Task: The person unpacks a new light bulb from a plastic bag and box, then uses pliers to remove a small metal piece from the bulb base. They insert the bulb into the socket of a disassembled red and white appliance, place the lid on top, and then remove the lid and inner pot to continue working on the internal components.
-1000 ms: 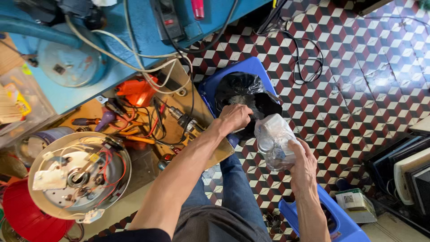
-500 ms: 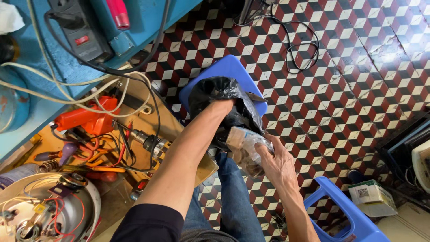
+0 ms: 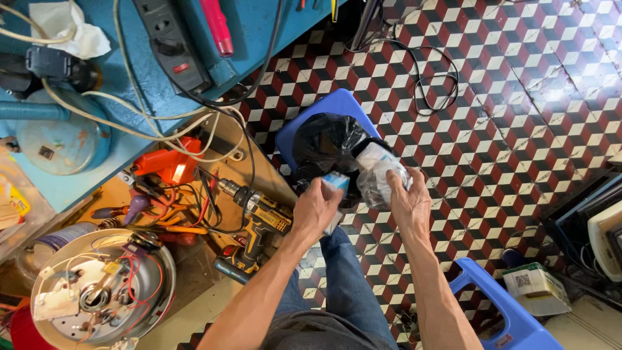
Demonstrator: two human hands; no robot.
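Observation:
My left hand (image 3: 315,209) grips a small blue and white box (image 3: 337,182), held just below a black plastic bag (image 3: 327,148). The black bag sits on a blue plastic stool (image 3: 327,107). My right hand (image 3: 409,204) holds a clear plastic bag (image 3: 379,174) with pale contents, right beside the black bag's opening. Both hands are close together above my knee in blue jeans.
A yellow and black cordless drill (image 3: 256,223) lies on the wooden bench (image 3: 194,285) at left, among tangled wires and an orange tool (image 3: 167,165). An opened round appliance (image 3: 97,291) sits lower left. A second blue stool (image 3: 512,314) and a small carton (image 3: 534,285) stand at lower right.
My left hand has come out of the black bag and now holds a small blue and white box. The right hand still holds the clear bag. The view shifted slightly.

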